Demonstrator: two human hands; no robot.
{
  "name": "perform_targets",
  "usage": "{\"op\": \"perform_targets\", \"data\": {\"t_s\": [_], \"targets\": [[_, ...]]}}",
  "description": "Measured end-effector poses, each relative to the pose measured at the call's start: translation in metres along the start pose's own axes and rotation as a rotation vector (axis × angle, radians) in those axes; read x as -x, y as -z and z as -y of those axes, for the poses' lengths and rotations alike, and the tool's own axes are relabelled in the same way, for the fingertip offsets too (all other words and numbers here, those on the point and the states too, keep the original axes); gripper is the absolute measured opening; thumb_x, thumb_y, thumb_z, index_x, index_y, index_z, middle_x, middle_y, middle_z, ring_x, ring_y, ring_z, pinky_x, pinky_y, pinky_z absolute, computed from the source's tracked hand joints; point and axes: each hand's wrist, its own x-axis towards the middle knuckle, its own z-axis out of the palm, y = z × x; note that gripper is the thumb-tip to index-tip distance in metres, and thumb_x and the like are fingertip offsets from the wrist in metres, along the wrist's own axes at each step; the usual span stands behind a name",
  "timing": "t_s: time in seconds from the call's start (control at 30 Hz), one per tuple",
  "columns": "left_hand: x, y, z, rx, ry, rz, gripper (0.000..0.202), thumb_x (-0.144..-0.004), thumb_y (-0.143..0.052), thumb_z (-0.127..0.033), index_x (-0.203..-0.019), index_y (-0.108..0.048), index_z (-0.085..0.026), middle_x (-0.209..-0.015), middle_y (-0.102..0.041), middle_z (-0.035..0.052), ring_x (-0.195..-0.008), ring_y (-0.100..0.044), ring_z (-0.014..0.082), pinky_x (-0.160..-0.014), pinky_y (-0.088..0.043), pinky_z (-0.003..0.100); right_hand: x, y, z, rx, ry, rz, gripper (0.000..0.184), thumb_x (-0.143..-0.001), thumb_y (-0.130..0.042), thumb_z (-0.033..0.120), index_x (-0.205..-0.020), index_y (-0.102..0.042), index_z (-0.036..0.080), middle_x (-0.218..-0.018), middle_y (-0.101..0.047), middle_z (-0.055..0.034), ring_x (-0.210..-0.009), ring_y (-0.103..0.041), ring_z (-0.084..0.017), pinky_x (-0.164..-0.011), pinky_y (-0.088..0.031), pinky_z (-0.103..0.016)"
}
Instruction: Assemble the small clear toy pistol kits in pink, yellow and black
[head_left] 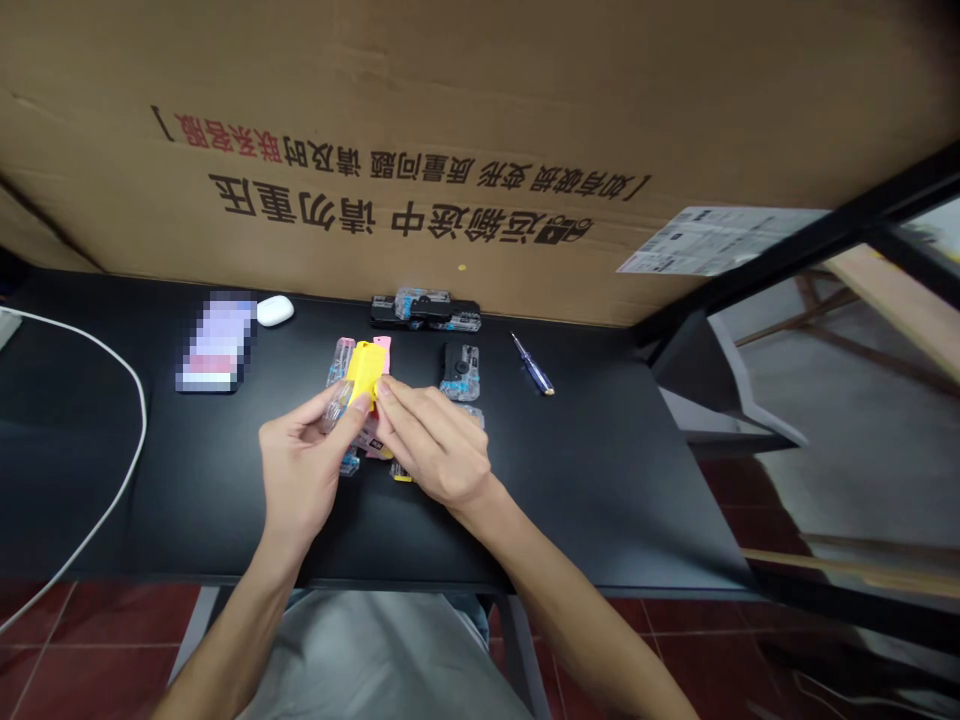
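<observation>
Both hands hold a flat yellow plastic piece with a clear part [366, 368] above the desk. My left hand [304, 470] is closed on its lower left side, thumb along the front. My right hand [439, 440] presses its fingertips together at the lower right edge. Beneath the hands lie similar clear plastic pieces with pink, blue and yellow parts, partly covered by the fingers. Just to the right is a black-and-clear plastic piece [460, 372]. Another clear piece [474, 414] is mostly hidden behind my right hand.
Black-and-clear plastic pieces [425, 310] are stacked against the large cardboard sheet [420, 80] at the back. A blue pen-like tool [533, 364] lies on the right. On the left are a phone [216, 345], a white mouse [275, 311] and a white cable [139, 400] across the black desk [600, 500].
</observation>
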Motion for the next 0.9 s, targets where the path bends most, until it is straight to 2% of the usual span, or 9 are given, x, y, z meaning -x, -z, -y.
{"op": "perform_targets", "data": {"t_s": [0.1, 0.23, 0.37, 0.47, 0.53, 0.57, 0.67, 0.9], "targets": [[-0.001, -0.001, 0.001, 0.054, 0.045, 0.027, 0.031, -0.088, -0.099, -0.033, -0.118, -0.095, -0.026, -0.113, -0.093, 0.006, -0.095, -0.087, 0.0201, -0.09, -0.073, 0.03, 0.0, -0.003, 0.002, -0.025, -0.049, -0.037, 0.039, -0.104, -0.079, 0.006, -0.143, -0.078, 0.009, -0.126, -0.09, -0.0186, -0.105, -0.088, -0.027, -0.093, -0.077, -0.039], [-0.002, -0.003, 0.003, 0.055, 0.047, 0.013, 0.032, -0.087, -0.1, -0.032, -0.118, -0.095, -0.026, -0.11, -0.093, 0.0055, -0.094, -0.087, 0.0205, -0.089, -0.073, 0.03, -0.005, -0.008, 0.005, -0.028, -0.117, -0.118, 0.042, -0.104, -0.077, 0.004, -0.143, -0.08, 0.019, -0.117, -0.092, -0.0105, -0.097, -0.089, -0.023, -0.088, -0.077, -0.037], [-0.004, -0.004, 0.003, 0.044, 0.038, -0.036, 0.032, -0.086, -0.101, -0.031, -0.117, -0.095, -0.026, -0.111, -0.094, 0.006, -0.09, -0.087, 0.0201, -0.085, -0.072, 0.029, -0.013, -0.006, 0.003, -0.053, -0.292, -0.149, 0.029, -0.105, -0.075, 0.006, -0.124, -0.088, 0.024, -0.108, -0.093, -0.0061, -0.086, -0.088, -0.02, -0.08, -0.075, -0.035], [-0.006, -0.002, 0.002, 0.056, 0.05, -0.06, 0.034, -0.086, -0.102, -0.033, -0.118, -0.095, -0.024, -0.111, -0.094, 0.0075, -0.087, -0.087, 0.0205, -0.085, -0.072, 0.029, -0.016, -0.001, -0.007, -0.057, -0.404, -0.159, 0.02, -0.107, -0.075, 0.011, -0.113, -0.089, 0.024, -0.104, -0.092, -0.0055, -0.088, -0.088, -0.02, -0.081, -0.074, -0.037], [-0.009, 0.002, 0.002, 0.054, 0.067, -0.067, 0.036, -0.085, -0.103, -0.036, -0.118, -0.095, -0.022, -0.108, -0.094, 0.0083, -0.086, -0.087, 0.0213, -0.083, -0.072, 0.03, -0.015, 0.004, -0.019, -0.014, -0.442, -0.087, 0.018, -0.11, -0.072, 0.014, -0.109, -0.089, 0.021, -0.105, -0.092, -0.0082, -0.092, -0.088, -0.021, -0.087, -0.072, -0.038], [-0.01, 0.005, 0.002, 0.05, 0.073, -0.072, 0.038, -0.084, -0.103, -0.037, -0.118, -0.095, -0.021, -0.107, -0.094, 0.0084, -0.085, -0.087, 0.0215, -0.081, -0.071, 0.03, -0.014, 0.006, -0.025, 0.02, -0.456, -0.006, 0.021, -0.112, -0.069, 0.016, -0.11, -0.089, 0.02, -0.106, -0.092, -0.0089, -0.095, -0.087, -0.021, -0.09, -0.071, -0.039], [-0.015, 0.012, 0.001, 0.054, 0.082, -0.092, 0.038, -0.082, -0.104, -0.037, -0.115, -0.095, -0.02, -0.107, -0.093, 0.008, -0.085, -0.086, 0.0215, -0.078, -0.069, 0.028, -0.011, 0.01, -0.039, 0.044, -0.467, 0.158, 0.022, -0.113, -0.067, 0.019, -0.111, -0.089, 0.02, -0.104, -0.091, -0.0079, -0.093, -0.083, -0.023, -0.088, -0.066, -0.041], [-0.02, 0.013, -0.006, 0.12, 0.098, -0.149, 0.022, -0.087, -0.099, -0.035, -0.102, -0.094, -0.02, -0.1, -0.092, 0.0057, -0.087, -0.088, 0.022, -0.088, -0.071, 0.032, -0.005, 0.011, -0.048, 0.143, -0.46, 0.379, 0.021, -0.114, -0.069, 0.022, -0.111, -0.089, 0.02, -0.097, -0.085, -0.0092, -0.1, -0.068, -0.029, -0.086, -0.048, -0.043]]}}
